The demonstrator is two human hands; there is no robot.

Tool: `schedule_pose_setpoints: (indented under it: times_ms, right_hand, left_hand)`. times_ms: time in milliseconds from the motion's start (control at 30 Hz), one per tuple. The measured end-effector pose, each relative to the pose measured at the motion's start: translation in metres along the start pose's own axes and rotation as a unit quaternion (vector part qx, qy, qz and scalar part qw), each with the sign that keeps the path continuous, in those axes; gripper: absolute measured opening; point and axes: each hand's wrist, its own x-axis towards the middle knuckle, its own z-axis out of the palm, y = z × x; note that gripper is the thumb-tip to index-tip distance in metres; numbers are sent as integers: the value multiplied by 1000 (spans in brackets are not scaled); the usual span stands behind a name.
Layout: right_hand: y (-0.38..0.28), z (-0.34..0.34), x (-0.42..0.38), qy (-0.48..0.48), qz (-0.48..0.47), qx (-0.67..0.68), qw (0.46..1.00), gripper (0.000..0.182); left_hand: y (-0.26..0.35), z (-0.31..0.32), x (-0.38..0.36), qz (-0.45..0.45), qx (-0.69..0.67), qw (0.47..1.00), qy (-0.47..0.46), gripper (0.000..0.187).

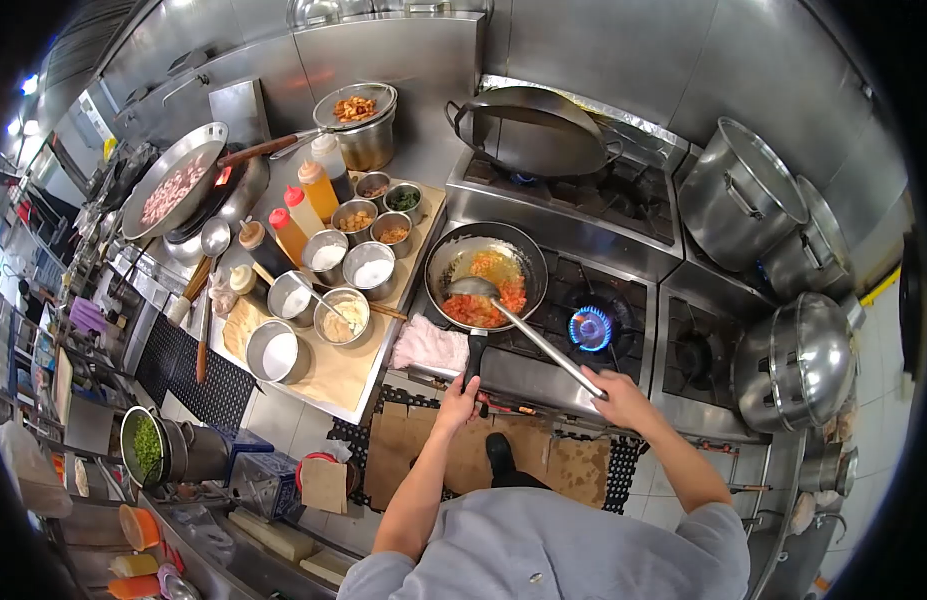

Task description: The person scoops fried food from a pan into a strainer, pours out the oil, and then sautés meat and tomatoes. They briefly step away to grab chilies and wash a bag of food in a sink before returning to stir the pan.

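My left hand [460, 402] is closed around the black handle of a frying pan [531, 252] on the stove. Chopped red tomato-like pieces [513, 290] and a yellowish liquid lie in the pan. With my right hand [620, 400] I grip the long metal handle of a ladle [473, 288]. Its bowl rests down in the pan among the red pieces. Just left of the pan handle, a folded pinkish cloth [430, 345] lies by the stove's edge. A blue gas flame [589, 328] burns on the burner to the right of the pan.
Metal cups of seasonings, including a white one [369, 270], and squeeze bottles [317, 182] crowd the left counter. A large wok [533, 130] sits on the back burner. Tall stockpots [735, 200] stand at right. A strainer of fried pieces [354, 108] tops a pot.
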Motion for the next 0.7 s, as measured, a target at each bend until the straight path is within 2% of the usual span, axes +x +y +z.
schedule_pose_setpoints:
  times_ms: [33,67,133,233,300,367,400,433,500,567,633,667,700]
  right_hand:
    - [-5,-6,-14,9,6,58,998,64]
    - [-9,-13,-26,8,7,59,998,64]
    - [-12,-21,-40,-34,55,114,991,62]
    - [-7,-15,-29,-54,76,48,994,60]
    - [12,5,-17,-29,73,77,994,59]
    - [18,21,-9,90,7,81,993,61]
    - [11,26,-9,68,75,76,992,59]
    - [11,41,-7,69,74,80,992,59]
    - [13,91,-8,157,137,51,977,59]
    - [-4,128,-9,190,163,133,959,59]
    - [-36,131,-17,153,182,160,958,60]
    - [-20,155,-18,234,75,196,949,62]
    - [-13,150,-17,235,73,197,949,62]
  left_hand:
    - [-1,0,1,-2,-8,1000,-8,40]
    - [-2,0,1,-4,-8,1000,-7,40]
    - [1,2,1,-8,-7,1000,-4,39]
    - [2,4,-1,-13,-22,1000,-14,41]
    - [-4,5,2,-7,-4,1000,-5,42]
    - [-10,2,7,6,9,1000,7,45]
    - [-8,4,6,4,4,1000,9,44]
    - [-7,7,4,1,-2,1000,11,44]
    - [-7,12,3,11,-6,1000,8,43]
    - [-8,16,4,24,-14,1000,5,42]
    - [-10,18,4,21,-10,1000,15,40]
    - [-10,20,3,27,-1,999,33,38]
    - [-8,19,5,29,0,999,34,38]
